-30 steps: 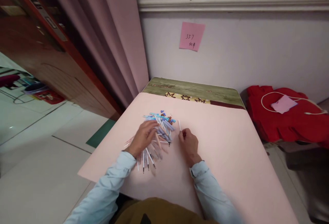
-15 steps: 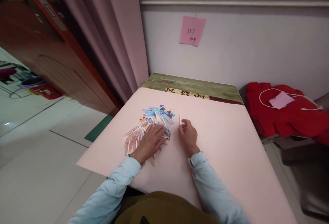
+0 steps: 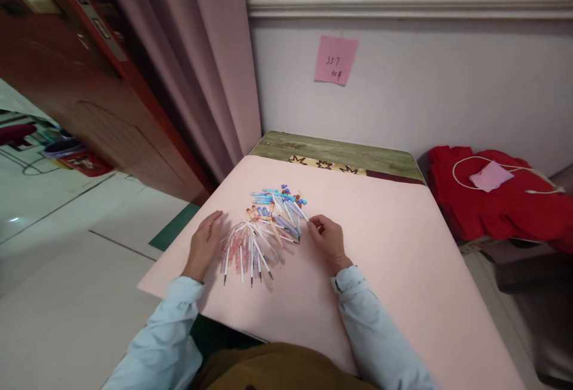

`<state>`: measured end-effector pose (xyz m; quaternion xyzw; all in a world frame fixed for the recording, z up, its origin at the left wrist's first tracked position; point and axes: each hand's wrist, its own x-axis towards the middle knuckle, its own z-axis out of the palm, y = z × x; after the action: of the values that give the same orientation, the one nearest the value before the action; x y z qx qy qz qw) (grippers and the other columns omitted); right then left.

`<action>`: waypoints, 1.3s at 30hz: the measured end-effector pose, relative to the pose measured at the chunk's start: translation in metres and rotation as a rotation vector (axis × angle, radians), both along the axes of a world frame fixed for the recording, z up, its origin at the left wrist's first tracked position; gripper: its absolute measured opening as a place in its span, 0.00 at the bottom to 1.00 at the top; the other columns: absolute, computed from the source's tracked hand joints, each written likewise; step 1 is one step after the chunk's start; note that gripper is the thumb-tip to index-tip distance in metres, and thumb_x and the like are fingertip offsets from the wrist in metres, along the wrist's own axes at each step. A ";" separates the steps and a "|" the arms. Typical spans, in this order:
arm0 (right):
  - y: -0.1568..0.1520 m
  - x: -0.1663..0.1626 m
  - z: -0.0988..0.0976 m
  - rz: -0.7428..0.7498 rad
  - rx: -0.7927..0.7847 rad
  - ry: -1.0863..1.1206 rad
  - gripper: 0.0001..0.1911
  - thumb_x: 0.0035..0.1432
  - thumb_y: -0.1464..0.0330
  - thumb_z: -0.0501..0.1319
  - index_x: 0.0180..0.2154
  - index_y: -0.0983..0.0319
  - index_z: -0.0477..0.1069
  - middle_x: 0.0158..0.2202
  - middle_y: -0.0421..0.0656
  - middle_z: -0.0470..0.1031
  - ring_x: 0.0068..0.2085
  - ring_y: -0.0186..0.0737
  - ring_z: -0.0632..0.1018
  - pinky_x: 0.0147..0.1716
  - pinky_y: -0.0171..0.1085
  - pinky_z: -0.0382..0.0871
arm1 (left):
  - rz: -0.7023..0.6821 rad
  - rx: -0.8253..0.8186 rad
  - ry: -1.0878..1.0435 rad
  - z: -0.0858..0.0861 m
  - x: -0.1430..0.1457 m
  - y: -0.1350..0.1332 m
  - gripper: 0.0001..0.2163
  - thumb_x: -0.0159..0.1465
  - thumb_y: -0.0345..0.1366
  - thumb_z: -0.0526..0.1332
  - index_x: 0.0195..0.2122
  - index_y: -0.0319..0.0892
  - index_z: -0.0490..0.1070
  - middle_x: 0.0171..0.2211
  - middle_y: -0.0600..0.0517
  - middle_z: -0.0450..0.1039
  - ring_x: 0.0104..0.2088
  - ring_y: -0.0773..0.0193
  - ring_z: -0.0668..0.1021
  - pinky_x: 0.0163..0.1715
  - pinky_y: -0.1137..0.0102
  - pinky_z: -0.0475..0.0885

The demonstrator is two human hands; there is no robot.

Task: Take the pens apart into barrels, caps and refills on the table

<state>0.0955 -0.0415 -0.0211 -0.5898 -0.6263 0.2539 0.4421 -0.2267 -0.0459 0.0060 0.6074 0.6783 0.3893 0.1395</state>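
A heap of pen parts lies on the pink-covered table. White pen refills (image 3: 262, 256) with dark tips fan out at its near side, over clear pinkish barrels (image 3: 236, 240). Bluish tubes (image 3: 293, 209), light-blue pen pieces (image 3: 263, 198) and small blue and brown bits (image 3: 285, 189) make up the far side. My left hand (image 3: 204, 245) is beside the heap on the left, fingers extended and holding nothing. At the heap's right edge, my right hand (image 3: 326, 236) pinches the end of a white refill (image 3: 301, 211) that slants up and left.
Pink paper covers the table (image 3: 385, 270), with a green wood-patterned strip (image 3: 349, 150) along the back. A wall with a pink note (image 3: 335, 60) stands behind. To the left are a curtain (image 3: 210, 49) and a wooden door (image 3: 111, 103); red cloth (image 3: 483, 211) with a cable lies at right.
My left hand has lifted off the heap and moved left, uncovering the refills. My right hand stays at the right, its white refill now tilted left toward the heap.
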 end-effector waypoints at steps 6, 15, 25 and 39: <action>0.000 -0.001 0.000 0.021 -0.030 -0.083 0.14 0.59 0.60 0.56 0.28 0.60 0.74 0.23 0.39 0.74 0.25 0.34 0.71 0.28 0.32 0.62 | 0.080 -0.047 -0.057 -0.004 -0.006 -0.037 0.25 0.69 0.52 0.48 0.56 0.41 0.69 0.59 0.43 0.70 0.60 0.53 0.70 0.64 0.55 0.61; -0.001 -0.001 0.001 0.015 -0.061 -0.173 0.16 0.61 0.58 0.56 0.28 0.60 0.75 0.25 0.40 0.75 0.26 0.34 0.72 0.28 0.32 0.60 | 0.031 -0.022 0.046 -0.024 0.025 -0.051 0.25 0.70 0.49 0.46 0.63 0.41 0.62 0.63 0.41 0.65 0.63 0.52 0.67 0.65 0.52 0.59; -0.005 -0.006 0.004 0.046 -0.094 -0.275 0.12 0.60 0.60 0.58 0.29 0.58 0.75 0.26 0.38 0.76 0.28 0.34 0.73 0.29 0.32 0.59 | 0.020 0.001 0.078 -0.026 0.023 -0.051 0.24 0.70 0.48 0.47 0.62 0.42 0.62 0.61 0.42 0.66 0.62 0.52 0.68 0.64 0.52 0.60; 0.000 -0.006 0.006 -0.052 -0.081 -0.086 0.08 0.58 0.64 0.55 0.32 0.60 0.69 0.24 0.38 0.71 0.25 0.34 0.70 0.28 0.32 0.61 | 0.080 0.014 0.055 -0.012 0.017 -0.052 0.27 0.69 0.48 0.49 0.66 0.42 0.56 0.66 0.42 0.58 0.66 0.51 0.62 0.67 0.52 0.56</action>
<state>0.0897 -0.0413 -0.0156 -0.6337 -0.6185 0.2417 0.3968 -0.2102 -0.0984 -0.0062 0.5913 0.7028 0.3825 0.1008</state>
